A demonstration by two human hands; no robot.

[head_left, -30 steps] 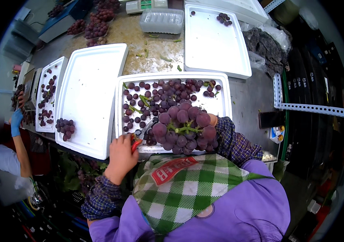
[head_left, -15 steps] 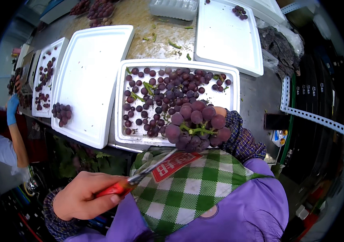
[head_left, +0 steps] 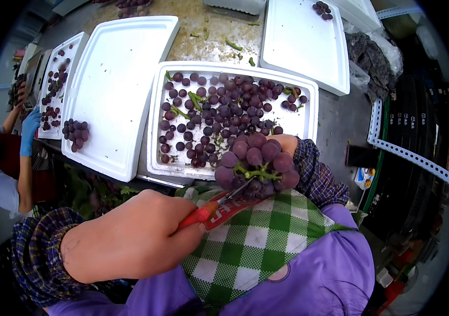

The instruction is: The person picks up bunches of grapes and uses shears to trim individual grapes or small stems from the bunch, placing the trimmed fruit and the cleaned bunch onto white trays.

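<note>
My left hand (head_left: 129, 237) is closed around the red handle of a pair of snips (head_left: 206, 212). The metal tip reaches among the green stems at the lower side of a bunch of purple grapes (head_left: 257, 158). That bunch is held up over the near edge of a white foam tray (head_left: 313, 108) by my right hand (head_left: 286, 142), whose fingers are mostly hidden behind the grapes. Loose purple grapes (head_left: 224, 110), small clusters and bits of green stem lie in the tray.
Another white foam tray (head_left: 119, 68) at left bears a small grape bunch (head_left: 75, 134); a third tray (head_left: 309, 47) stands at back right. Beyond, a co-worker's blue-gloved hand (head_left: 29, 129) is near a tray of grapes. Stem scraps (head_left: 233, 44) litter the table. A perforated metal rail (head_left: 417, 158) runs at right.
My left hand has moved right and up, bringing the snips' tip from below the bunch in among its stems. The bunch stays nearly in place in my right hand. The view has shifted slightly.
</note>
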